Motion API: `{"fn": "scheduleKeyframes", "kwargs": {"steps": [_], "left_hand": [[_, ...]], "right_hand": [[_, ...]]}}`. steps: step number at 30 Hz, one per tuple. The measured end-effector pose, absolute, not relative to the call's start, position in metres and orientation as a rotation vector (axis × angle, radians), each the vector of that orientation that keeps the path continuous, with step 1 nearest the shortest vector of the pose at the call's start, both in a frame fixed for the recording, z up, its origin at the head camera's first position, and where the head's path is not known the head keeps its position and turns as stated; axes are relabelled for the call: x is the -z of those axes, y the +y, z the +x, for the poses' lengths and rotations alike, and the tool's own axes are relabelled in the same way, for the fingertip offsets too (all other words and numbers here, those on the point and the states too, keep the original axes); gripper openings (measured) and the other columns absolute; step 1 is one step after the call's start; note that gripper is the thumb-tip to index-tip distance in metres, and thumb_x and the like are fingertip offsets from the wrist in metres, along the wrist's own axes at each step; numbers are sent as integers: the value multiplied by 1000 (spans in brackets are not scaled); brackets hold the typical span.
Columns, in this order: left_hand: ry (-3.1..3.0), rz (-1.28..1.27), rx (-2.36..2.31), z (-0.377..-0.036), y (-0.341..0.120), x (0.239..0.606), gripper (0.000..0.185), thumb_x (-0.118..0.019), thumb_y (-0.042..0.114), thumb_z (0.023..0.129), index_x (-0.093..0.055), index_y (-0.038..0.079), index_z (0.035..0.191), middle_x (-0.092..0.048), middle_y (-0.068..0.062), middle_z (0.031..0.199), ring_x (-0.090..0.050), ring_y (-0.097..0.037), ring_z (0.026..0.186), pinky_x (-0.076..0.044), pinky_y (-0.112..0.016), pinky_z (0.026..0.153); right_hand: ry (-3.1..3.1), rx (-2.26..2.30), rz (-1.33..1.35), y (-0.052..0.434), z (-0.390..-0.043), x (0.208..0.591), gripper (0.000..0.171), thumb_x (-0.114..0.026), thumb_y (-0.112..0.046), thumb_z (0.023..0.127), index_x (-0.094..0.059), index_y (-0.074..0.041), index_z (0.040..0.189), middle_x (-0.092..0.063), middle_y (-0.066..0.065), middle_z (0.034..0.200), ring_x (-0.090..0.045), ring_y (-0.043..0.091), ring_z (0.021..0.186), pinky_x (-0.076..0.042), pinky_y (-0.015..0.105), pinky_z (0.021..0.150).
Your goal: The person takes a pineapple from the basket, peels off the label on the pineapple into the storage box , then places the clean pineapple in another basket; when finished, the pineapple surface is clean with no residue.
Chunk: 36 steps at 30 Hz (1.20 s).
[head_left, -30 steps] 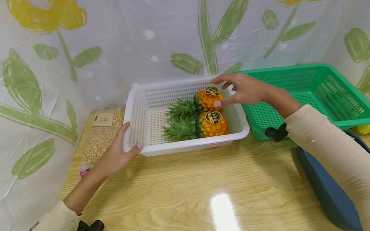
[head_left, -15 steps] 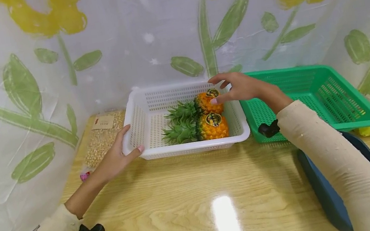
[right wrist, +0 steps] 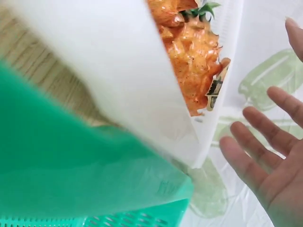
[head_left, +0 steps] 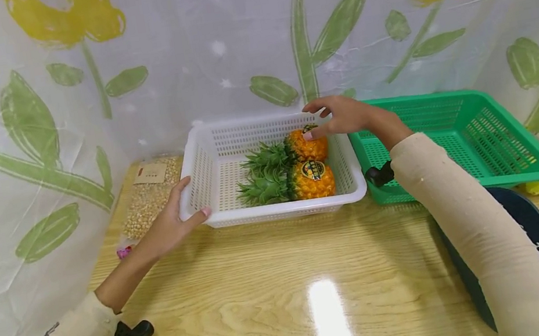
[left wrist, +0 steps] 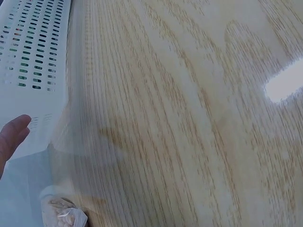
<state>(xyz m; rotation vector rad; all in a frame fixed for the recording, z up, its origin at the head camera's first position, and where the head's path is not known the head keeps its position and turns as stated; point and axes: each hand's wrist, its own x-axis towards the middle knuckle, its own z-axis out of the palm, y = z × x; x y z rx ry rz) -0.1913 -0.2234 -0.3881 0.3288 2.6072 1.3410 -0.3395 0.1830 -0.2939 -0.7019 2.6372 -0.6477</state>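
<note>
While the left hand (head_left: 171,226) grips the near-left corner of the white basket (head_left: 205,163), the right hand (head_left: 346,116) hovers, fingers spread, over the far pineapple (head_left: 307,147). Both pineapples lie inside, the near pineapple (head_left: 311,179) just beside it.

Bright, even light; overhead glare streaks the table (head_left: 330,323). Head view bends at the edges; both wrist views blur.

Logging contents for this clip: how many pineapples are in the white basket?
2. Both lie on their sides at the right end of the white basket: the far pineapple under the right hand, the near pineapple beside it. None appears hidden.
</note>
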Motion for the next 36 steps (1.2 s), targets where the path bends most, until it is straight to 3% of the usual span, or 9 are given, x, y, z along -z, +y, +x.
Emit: {"fn": "scheduleKeyframes", "kwargs": {"steps": [18, 27, 36], "left_hand": [[2618, 307, -1291, -190, -223, 384, 96, -62, 45, 98, 6, 21, 162, -26, -36, 156, -40, -57, 135, -34, -72, 106], [2601, 306, -1302, -192, -224, 385, 96, -61, 43, 98, 8, 23, 162, -21, -34, 159, -36, -57, 138, -32, -73, 107], [2595, 314, -1305, -194, -225, 387, 97, -62, 44, 98, 8, 23, 162, -19, -34, 160, -35, -56, 139, -31, -73, 108]], "right_hand": [[2557, 551, -612, 163, -356, 303, 83, -66, -51, 93, -31, -14, 158, -23, 18, 164, -23, 41, 150, -30, 60, 117], [2462, 586, -505, 158, -363, 306, 84, -67, -48, 94, -26, -14, 159, -20, 18, 165, -39, 39, 142, -46, 54, 106], [2399, 547, -494, 153, -367, 312, 85, -68, -42, 95, -22, -13, 160, -20, 21, 164, -33, 40, 145, -45, 55, 106]]}}
